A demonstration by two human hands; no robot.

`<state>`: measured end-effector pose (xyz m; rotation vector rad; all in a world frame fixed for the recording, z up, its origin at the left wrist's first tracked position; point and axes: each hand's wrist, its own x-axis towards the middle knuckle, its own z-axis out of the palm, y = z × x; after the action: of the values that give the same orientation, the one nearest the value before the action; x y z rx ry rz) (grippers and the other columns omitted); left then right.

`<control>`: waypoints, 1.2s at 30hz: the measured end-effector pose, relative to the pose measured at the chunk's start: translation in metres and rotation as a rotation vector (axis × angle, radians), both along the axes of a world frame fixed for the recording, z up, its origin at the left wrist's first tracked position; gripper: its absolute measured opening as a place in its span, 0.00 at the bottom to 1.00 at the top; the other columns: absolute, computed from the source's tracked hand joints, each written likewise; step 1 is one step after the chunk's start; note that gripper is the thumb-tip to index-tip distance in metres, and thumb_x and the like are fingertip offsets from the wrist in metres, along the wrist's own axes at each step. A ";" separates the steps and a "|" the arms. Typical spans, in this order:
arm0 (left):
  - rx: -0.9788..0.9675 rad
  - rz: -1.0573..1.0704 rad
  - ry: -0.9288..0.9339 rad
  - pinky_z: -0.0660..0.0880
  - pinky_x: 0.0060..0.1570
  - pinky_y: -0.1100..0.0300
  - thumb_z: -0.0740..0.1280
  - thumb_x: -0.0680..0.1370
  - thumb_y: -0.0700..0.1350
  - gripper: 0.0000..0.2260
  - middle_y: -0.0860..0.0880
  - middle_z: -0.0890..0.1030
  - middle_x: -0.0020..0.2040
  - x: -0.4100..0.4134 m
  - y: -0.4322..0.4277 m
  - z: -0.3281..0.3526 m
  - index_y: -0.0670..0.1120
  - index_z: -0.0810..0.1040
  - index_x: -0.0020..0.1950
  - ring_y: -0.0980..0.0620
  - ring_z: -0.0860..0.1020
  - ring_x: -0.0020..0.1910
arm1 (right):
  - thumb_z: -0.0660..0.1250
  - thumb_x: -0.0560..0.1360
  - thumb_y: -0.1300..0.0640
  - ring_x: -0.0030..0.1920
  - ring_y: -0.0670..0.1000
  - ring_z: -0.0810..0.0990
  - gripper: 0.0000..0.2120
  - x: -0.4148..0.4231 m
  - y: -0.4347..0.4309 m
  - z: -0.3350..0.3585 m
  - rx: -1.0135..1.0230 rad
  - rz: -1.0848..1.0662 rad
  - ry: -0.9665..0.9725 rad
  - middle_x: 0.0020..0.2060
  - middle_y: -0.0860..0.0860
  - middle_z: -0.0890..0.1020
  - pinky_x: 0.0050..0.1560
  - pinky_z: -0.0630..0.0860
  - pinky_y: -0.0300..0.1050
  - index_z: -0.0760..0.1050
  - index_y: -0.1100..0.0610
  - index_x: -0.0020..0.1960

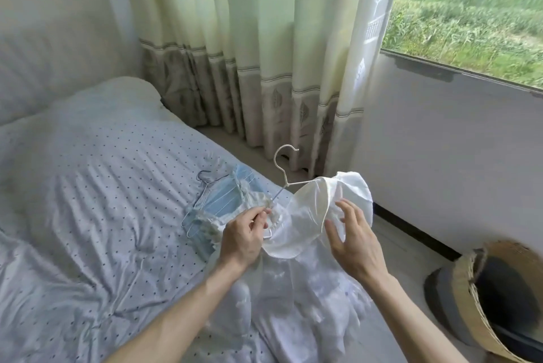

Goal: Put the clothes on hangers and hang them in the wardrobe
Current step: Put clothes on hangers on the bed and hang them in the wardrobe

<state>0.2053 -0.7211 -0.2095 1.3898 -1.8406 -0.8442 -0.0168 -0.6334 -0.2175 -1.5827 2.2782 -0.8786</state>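
Note:
A white garment [299,233] lies at the bed's near right corner, its skirt spread toward me. A white hanger [286,168] sits partly inside its top, hook pointing up and away. My left hand [245,233] pinches the hanger's left arm together with the ruffled shoulder edge. My right hand [351,240] hovers with spread fingers at the garment's right shoulder, fingertips touching the fabric. Just beyond my left hand, a blue striped garment [223,201] on a pale wire hanger [205,183] lies flat on the bed.
The bed [102,186] with a dotted pale-blue cover fills the left. Long curtains [249,69] hang behind it, a window at upper right. A woven basket [484,298] stands on the floor at the lower right. No wardrobe is in view.

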 end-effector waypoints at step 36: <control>0.637 -0.197 -0.824 0.44 0.73 0.32 0.48 0.79 0.70 0.34 0.52 0.35 0.81 0.099 -0.240 -0.336 0.62 0.38 0.80 0.41 0.40 0.80 | 0.52 0.80 0.41 0.79 0.62 0.40 0.31 0.112 -0.189 -0.279 1.149 0.486 0.265 0.79 0.49 0.38 0.75 0.50 0.65 0.40 0.40 0.77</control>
<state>0.3040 -0.9608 -0.5453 2.2189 -2.4665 -1.1247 0.0949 -0.8224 -0.4964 -1.5136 1.7515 0.6953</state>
